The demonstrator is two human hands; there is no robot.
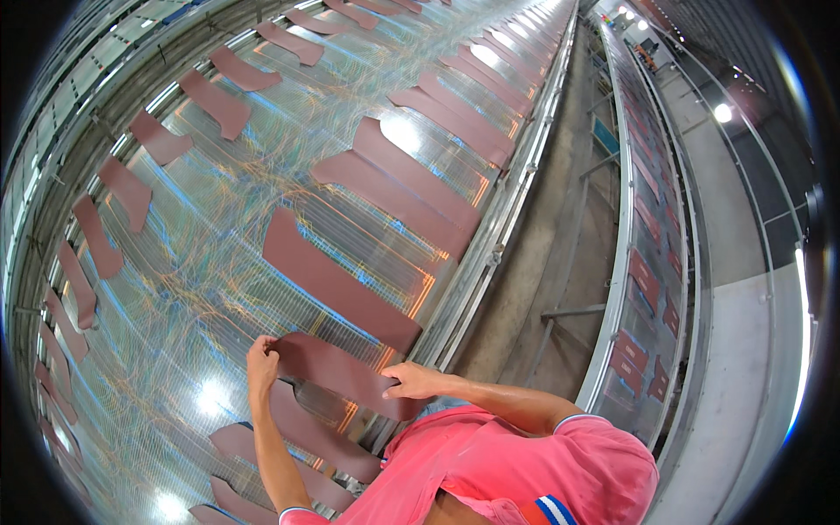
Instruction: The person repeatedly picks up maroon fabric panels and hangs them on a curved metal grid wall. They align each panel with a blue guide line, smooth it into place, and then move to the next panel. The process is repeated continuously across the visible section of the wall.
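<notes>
A curved maroon fabric panel point(332, 369) is stretched between my two hands, lifted a little off the long table. My left hand point(262, 360) pinches its far left end. Its right end, near the table's front edge, is gripped by my right hand point(411, 381). Just beyond lies another maroon panel point(341, 289), flat on the table surface point(219, 306), which is covered in blue, orange and yellow lines. Below the held piece, a similar panel point(319, 429) lies partly beside my left forearm.
Rows of maroon panels run along the table, including wide ones point(402, 188) ahead and smaller ones point(122, 188) on the far side. A metal rail point(490, 262) edges the table. Across an aisle point(525, 289) on the right stands a second long table point(643, 350) bearing maroon pieces.
</notes>
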